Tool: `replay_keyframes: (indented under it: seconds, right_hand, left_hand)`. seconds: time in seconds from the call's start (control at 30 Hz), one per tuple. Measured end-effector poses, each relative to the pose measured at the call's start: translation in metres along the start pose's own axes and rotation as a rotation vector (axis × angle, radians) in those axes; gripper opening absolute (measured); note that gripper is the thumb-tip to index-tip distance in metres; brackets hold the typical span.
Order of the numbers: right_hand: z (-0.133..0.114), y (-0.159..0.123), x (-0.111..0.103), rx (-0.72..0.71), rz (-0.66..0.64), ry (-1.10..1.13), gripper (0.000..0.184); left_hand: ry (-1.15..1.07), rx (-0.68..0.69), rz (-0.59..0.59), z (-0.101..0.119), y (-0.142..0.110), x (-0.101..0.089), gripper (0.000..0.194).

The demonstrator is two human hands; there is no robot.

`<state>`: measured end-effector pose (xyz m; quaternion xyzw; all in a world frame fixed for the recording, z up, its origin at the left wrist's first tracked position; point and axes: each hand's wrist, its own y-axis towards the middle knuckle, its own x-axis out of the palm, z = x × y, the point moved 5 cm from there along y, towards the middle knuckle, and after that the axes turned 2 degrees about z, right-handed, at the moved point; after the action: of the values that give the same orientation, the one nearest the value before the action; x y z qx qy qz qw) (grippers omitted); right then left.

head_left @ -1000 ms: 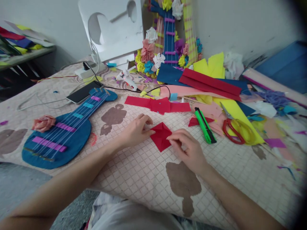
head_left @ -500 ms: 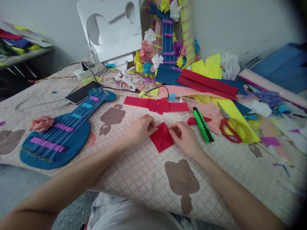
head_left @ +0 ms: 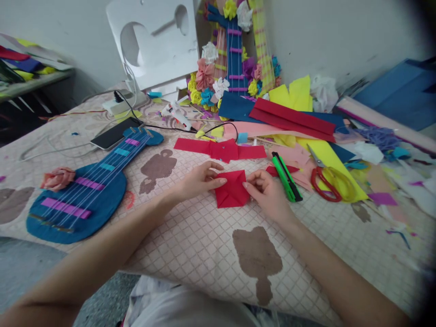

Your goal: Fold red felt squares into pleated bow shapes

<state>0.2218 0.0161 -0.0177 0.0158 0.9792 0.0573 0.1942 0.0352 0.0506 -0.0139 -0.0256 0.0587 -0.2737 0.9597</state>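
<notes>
A folded red paper square (head_left: 232, 193) lies on the patterned tablecloth (head_left: 204, 245), creases meeting near its middle. My left hand (head_left: 200, 181) pinches its upper left edge, thumb on top. At the right edge, my right hand (head_left: 267, 193) grips the paper between thumb and curled fingers. Just beyond the hands rests a red paper strip with a folded middle (head_left: 223, 150), like a bow. A green utility knife (head_left: 286, 178) lies right of my right hand, over a small red paper piece (head_left: 272, 170).
Red-handled scissors (head_left: 325, 184) lie on yellow paper at right, among scraps. A blue paper guitar (head_left: 81, 195) with a pink rose is at left, beside a phone (head_left: 116, 133). Behind are a glue gun (head_left: 177, 116) with its cord, a power strip (head_left: 124, 102) and a white foam board (head_left: 153, 50).
The red paper has been turned from a diamond position to a square one. My right hand has shifted from the lower right corner up to the right edge.
</notes>
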Motion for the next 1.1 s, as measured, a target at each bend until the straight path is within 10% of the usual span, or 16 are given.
replay_keyframes:
  seconds: [0.13, 0.5, 0.83, 1.1]
  right_hand:
    - [0.002, -0.004, 0.0, 0.004, -0.013, 0.086, 0.014]
    - [-0.016, -0.022, -0.004, -0.247, -0.042, -0.315, 0.018]
    - [-0.019, -0.026, 0.003, -0.396, -0.091, -0.434, 0.013]
    - [-0.014, -0.024, 0.002, -0.332, -0.19, -0.419, 0.008]
  left_hand:
    - [0.025, -0.035, -0.062, 0.001, -0.005, 0.001, 0.052]
    - [0.253, 0.217, 0.232, 0.011, -0.007, -0.01, 0.04]
    - [0.992, 0.437, 0.066, 0.019, -0.032, 0.029, 0.011]
    - [0.898, 0.36, 0.074, 0.011, -0.03, 0.025, 0.002]
